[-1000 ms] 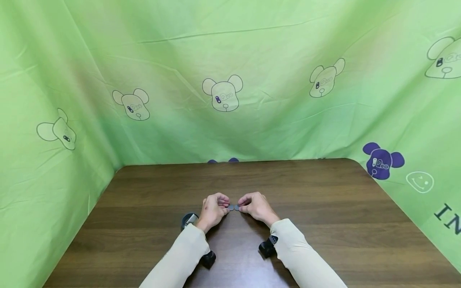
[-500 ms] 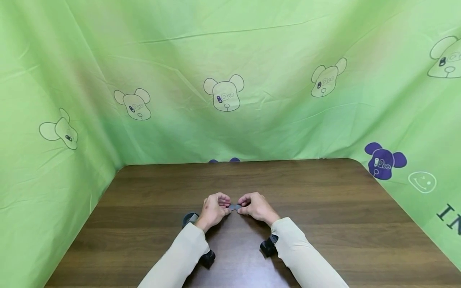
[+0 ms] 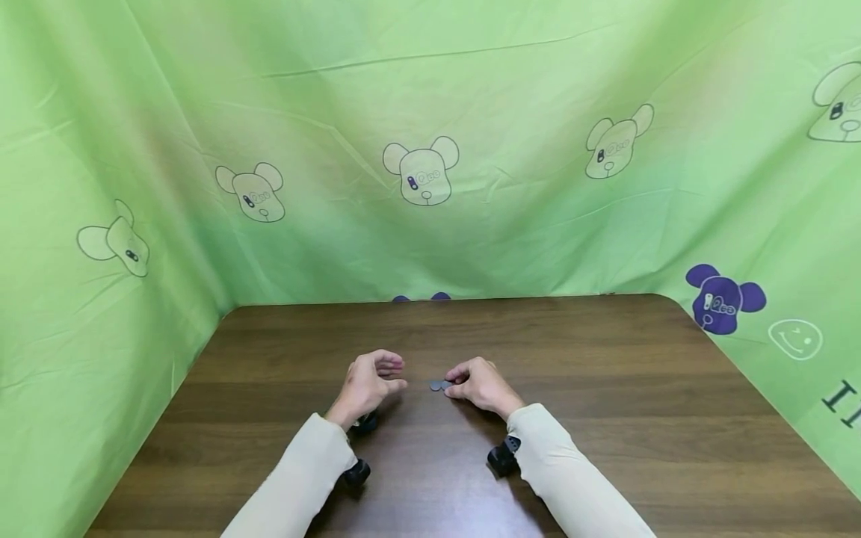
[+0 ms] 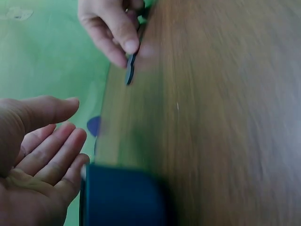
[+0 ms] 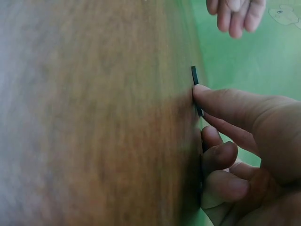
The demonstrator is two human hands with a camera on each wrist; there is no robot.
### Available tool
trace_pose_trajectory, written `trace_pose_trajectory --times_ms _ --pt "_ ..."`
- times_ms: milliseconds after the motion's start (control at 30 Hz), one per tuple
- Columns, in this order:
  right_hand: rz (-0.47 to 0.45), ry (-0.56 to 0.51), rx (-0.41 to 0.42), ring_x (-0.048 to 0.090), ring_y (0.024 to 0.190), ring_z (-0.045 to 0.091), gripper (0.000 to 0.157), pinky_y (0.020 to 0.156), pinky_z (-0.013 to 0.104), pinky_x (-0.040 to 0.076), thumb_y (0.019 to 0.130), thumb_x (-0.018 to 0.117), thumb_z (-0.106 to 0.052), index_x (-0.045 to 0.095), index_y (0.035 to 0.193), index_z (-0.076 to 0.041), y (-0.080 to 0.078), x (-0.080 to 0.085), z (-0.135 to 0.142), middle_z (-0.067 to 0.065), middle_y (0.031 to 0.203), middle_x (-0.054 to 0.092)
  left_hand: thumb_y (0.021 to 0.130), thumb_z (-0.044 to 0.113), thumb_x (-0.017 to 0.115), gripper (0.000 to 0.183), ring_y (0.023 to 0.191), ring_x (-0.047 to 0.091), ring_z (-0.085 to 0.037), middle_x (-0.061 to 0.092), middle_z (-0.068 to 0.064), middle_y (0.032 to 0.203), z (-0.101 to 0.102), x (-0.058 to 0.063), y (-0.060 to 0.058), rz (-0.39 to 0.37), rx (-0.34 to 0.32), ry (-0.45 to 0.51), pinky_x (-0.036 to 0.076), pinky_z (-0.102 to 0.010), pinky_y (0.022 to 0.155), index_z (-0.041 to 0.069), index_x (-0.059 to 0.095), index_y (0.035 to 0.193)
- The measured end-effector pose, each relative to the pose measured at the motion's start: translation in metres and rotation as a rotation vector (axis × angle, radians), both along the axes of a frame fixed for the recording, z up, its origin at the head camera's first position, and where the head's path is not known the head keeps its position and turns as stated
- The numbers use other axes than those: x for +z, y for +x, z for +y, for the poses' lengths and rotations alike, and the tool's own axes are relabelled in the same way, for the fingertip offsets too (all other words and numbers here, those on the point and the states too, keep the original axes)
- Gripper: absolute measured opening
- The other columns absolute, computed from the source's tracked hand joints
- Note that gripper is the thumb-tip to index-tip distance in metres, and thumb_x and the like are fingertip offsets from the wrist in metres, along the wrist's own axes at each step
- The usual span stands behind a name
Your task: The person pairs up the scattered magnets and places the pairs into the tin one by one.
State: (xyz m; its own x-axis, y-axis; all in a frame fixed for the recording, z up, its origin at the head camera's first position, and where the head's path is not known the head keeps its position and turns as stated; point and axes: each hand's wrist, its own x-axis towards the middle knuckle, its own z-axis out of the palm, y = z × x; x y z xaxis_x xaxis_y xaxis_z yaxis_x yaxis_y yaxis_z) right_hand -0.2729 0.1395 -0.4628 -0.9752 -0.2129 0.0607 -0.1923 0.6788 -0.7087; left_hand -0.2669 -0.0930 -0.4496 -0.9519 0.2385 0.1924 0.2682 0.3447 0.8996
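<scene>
A small, thin, flat grey piece with two rounded lobes (image 3: pixel 436 386) is at the middle of the table. My right hand (image 3: pixel 482 386) pinches its right end between thumb and fingers, which hide that end. Seen from the left wrist, the piece (image 4: pixel 130 74) is a thin dark strip projecting from the right hand's fingertips; the right wrist view shows the strip (image 5: pixel 194 75) edge-on beside the thumb. To its left, my left hand (image 3: pixel 368 381) is apart from it, with thumb and fingers spread and nothing held.
The brown wood-grain table (image 3: pixel 572 344) extends around both hands. Green cloth (image 3: pixel 323 254) with printed bear heads hangs behind and beside it. Black wrist-worn devices are under both forearms, one of them a dark block (image 3: pixel 503 457) at the right wrist.
My left hand has let go of the grey piece's left end, moved away to the left and spread its fingers. My right hand has stayed on the piece.
</scene>
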Motion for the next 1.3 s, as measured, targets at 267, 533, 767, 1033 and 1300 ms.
trace_pose_trajectory --times_ms 267,533,767,1033,1300 --pt "0.013 0.017 0.005 0.057 0.073 0.008 0.014 0.069 0.027 0.049 0.076 0.084 -0.006 0.078 0.09 -0.006 0.0 0.0 -0.001 -0.005 0.075 0.067 0.079 0.002 0.083 0.038 0.105 0.068 -0.035 0.071 -0.022 0.11 -0.029 -0.002 0.008 -0.031 -0.02 -0.074 0.054 -0.046 0.092 -0.008 0.067 0.111" --pt "-0.034 -0.031 -0.058 0.057 0.072 0.011 0.014 0.072 0.029 0.048 0.076 0.084 -0.003 0.072 0.084 -0.006 -0.001 -0.001 -0.002 -0.003 0.074 0.065 0.075 0.014 0.088 0.057 0.114 0.061 -0.033 0.068 -0.016 0.12 -0.06 -0.007 0.024 -0.06 -0.103 -0.201 0.051 -0.042 0.095 -0.004 0.064 0.123" --pt "-0.096 -0.129 -0.094 0.055 0.057 0.01 0.01 0.053 0.023 0.047 0.081 0.077 0.001 0.069 0.085 -0.004 -0.001 -0.002 -0.003 -0.001 0.069 0.065 0.073 0.009 0.088 0.066 0.113 0.061 -0.032 0.065 -0.019 0.123 -0.075 -0.012 0.033 -0.088 -0.172 -0.181 0.049 -0.036 0.096 -0.008 0.057 0.129" --pt "-0.221 -0.337 -0.107 0.059 0.051 0.01 0.009 0.048 0.023 0.055 0.089 0.068 0.005 0.071 0.097 0.008 -0.002 -0.004 -0.004 0.006 0.069 0.067 0.074 -0.003 0.085 0.072 0.122 0.055 -0.043 0.057 -0.03 0.131 -0.081 -0.018 0.04 -0.098 -0.219 -0.059 0.046 -0.048 0.103 -0.017 0.048 0.134" --pt "-0.324 -0.543 -0.109 0.068 0.063 0.014 0.02 0.059 0.024 0.059 0.092 0.058 0.01 0.063 0.109 0.019 -0.004 -0.003 -0.005 0.017 0.082 0.071 0.074 -0.002 0.085 0.072 0.124 0.054 -0.045 0.056 -0.03 0.133 -0.084 -0.024 0.038 -0.104 -0.189 -0.068 0.044 -0.05 0.104 -0.015 0.048 0.135"
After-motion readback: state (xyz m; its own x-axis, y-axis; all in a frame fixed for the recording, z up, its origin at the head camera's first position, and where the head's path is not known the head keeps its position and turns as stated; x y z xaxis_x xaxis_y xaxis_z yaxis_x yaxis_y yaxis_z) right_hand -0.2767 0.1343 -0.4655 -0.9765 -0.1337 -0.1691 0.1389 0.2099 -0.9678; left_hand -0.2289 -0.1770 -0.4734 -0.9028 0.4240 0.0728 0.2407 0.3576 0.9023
